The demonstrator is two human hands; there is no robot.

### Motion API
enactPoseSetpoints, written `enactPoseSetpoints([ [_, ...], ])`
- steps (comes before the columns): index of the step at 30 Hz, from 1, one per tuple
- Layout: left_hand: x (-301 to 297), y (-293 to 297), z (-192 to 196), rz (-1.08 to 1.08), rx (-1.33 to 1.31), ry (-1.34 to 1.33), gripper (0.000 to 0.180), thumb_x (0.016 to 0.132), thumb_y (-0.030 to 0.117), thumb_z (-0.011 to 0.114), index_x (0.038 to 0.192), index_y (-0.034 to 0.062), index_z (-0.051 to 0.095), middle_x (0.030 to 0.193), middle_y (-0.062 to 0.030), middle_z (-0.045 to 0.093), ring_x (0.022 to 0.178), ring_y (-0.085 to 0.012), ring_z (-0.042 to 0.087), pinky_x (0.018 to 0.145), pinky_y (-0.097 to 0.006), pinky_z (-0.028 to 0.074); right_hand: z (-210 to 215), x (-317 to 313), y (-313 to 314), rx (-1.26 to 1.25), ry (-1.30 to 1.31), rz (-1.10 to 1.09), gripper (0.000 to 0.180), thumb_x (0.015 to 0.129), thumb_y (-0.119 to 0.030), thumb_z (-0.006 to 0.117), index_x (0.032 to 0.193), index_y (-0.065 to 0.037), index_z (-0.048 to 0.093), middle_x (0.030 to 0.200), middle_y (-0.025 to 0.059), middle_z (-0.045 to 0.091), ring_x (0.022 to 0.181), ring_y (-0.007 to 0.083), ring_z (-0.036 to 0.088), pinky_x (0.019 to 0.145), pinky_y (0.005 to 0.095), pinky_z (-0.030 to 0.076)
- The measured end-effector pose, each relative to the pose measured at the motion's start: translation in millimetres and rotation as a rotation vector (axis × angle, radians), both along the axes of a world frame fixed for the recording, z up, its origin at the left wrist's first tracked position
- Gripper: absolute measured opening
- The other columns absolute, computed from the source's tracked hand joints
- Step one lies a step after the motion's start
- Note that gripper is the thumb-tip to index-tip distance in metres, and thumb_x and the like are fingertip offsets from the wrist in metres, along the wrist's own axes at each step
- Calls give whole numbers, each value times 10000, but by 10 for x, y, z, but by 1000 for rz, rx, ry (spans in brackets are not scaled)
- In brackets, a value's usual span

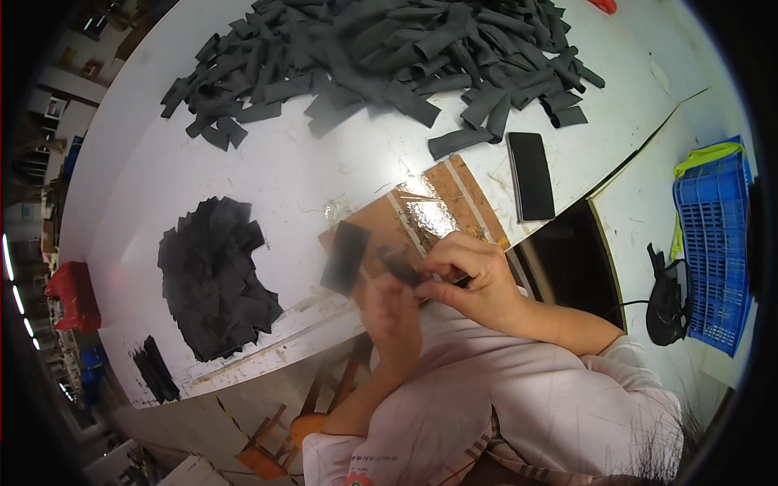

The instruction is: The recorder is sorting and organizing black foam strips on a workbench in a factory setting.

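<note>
Close to my body, my right hand point(478, 275) is closed in a pinch on a small dark fabric piece point(399, 266). My left hand point(391, 316) is right beside it, its fingertips near the piece but smeared by motion, so their grip cannot be made out. Both hands are over the near edge of a brown board point(470, 194) with pale strips and shiny clear tape across it. Left of the hands, a blurred dark rectangular fabric piece point(347, 257) overlaps the board's left corner.
A large heap of dark grey fabric strips point(365, 49) covers the far side of the white table point(300, 178). On the left are a black fabric pile point(215, 283) and a small stack point(156, 371). A phone point(531, 176) lies right of the board, and a blue basket point(715, 243) stands far right.
</note>
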State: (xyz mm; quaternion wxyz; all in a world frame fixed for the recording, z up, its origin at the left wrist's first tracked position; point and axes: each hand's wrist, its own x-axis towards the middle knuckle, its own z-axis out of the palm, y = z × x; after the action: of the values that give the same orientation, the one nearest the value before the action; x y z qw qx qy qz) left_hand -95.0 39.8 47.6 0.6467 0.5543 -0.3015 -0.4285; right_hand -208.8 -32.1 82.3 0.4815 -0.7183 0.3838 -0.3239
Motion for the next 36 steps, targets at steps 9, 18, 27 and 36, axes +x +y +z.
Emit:
enactPoseSetpoints([
  [9,-85,10,-17,-145,-51,-158,90,831,1,476,895,11,413,845,-61,492,739,-85,493,651,-206,412,-22,8,36,-143,-10,-95,109,689,-19,661,750,5,574,729,54,542,604,91,499,508,199,407],
  [18,385,-180,291,-289,25,396,221,872,167,408,1013,5,461,870,-85,566,721,-96,520,587,-205,401,130,-220,-324,123,-39,307,105,761,-72,599,788,29,594,708,83,593,638,139,555,594,237,438],
  [27,568,-287,556,-571,252,31,128,763,24,546,883,-22,549,708,-16,545,583,-52,489,524,-171,392,124,-113,-437,26,56,479,128,754,-111,596,753,17,590,688,102,578,668,224,549,620,303,431],
  [36,455,-234,337,-305,323,-170,96,710,-44,564,795,1,563,682,1,546,578,-31,481,505,-167,397,-65,58,-277,-596,220,-117,211,636,-93,663,813,-23,572,762,78,529,716,250,480,638,326,373],
])
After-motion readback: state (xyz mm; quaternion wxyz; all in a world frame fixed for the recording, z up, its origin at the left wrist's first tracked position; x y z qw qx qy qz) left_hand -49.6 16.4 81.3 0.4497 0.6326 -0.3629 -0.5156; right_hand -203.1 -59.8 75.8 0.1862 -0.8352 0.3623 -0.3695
